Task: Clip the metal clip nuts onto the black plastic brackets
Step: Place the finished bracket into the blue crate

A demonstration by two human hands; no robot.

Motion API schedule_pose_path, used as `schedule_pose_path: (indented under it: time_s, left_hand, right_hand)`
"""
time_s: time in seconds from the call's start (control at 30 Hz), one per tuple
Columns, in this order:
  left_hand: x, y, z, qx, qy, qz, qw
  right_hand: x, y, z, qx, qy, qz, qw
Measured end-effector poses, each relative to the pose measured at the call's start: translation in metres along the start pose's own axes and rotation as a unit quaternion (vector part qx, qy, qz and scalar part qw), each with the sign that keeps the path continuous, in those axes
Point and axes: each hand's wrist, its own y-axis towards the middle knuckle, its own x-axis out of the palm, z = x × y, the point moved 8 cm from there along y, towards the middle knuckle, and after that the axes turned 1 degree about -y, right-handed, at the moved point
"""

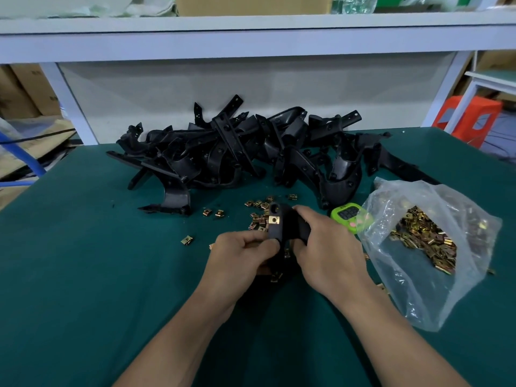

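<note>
Teal-green mat over the counter [83,261]. Both hands meet just below frame centre on one curved black plastic bracket [287,227], held up off the mat. Left hand [240,258]: fingers curled, thumb and fingertips gripping the bracket's lower left edge. Right hand [326,247]: fingers wrapped round the bracket's right side, clamped on it. One brass-coloured square metal clip nut [274,219] sits on the bracket's left edge, at 12 o'clock from the left hand's fingers. A round hole shows in the bracket just above it.

Loose clip nuts [258,216] are scattered on the mat at 11 o'clock from the hands, partly behind the bracket. A stray nut [187,240] lies apart at 9 o'clock. A few more peek out beneath the hands, at 6 o'clock.

Heap of black plastic brackets [237,146] at 12 o'clock, spread wide across the far half of the counter, pieces tangled and overlapping. A single bracket [170,203] lies at the heap's near-left edge, at 10 o'clock.

Clear plastic bag [435,289] at 3 o'clock, mouth open, with a mound of nuts [427,236] of the same kind inside. Lime-green digital timer [350,216] at 2 o'clock, between bag and right hand, touching the bag; digits unreadable.

White shelf frame [251,37] spans the back, beyond the heap. Orange plastic stool [466,118] stands off the counter, far out at 2 o'clock.
</note>
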Motion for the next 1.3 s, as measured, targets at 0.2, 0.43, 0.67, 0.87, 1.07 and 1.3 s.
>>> schedule_pose_path:
  time_s: [0.2,0.43,0.67,0.87,1.07,1.3]
  left_hand:
    - [-0.004,-0.009,0.011,0.075,0.199,0.101,0.972]
    - [-0.006,-0.020,0.028,0.156,0.185,0.158,0.957]
    - [-0.002,-0.035,0.065,0.232,0.177,0.181,0.939]
    - [0.033,-0.058,0.081,0.253,0.163,0.090,0.949]
    - [0.105,-0.085,0.072,0.246,0.156,-0.001,0.957]
    - [0.249,-0.147,0.061,0.216,0.135,-0.170,0.952]
  right_hand:
    - [-0.002,-0.003,-0.007,-0.002,-0.031,0.019,0.999]
    - [-0.011,-0.008,-0.022,0.008,0.012,0.075,0.997]
    - [-0.028,-0.029,-0.038,0.012,0.194,0.018,0.981]
    - [-0.074,-0.069,-0.018,0.041,0.223,-0.037,0.973]
    - [-0.123,-0.127,0.028,0.098,0.230,0.003,0.968]
    - [-0.199,-0.232,0.113,0.216,0.290,0.174,0.916]
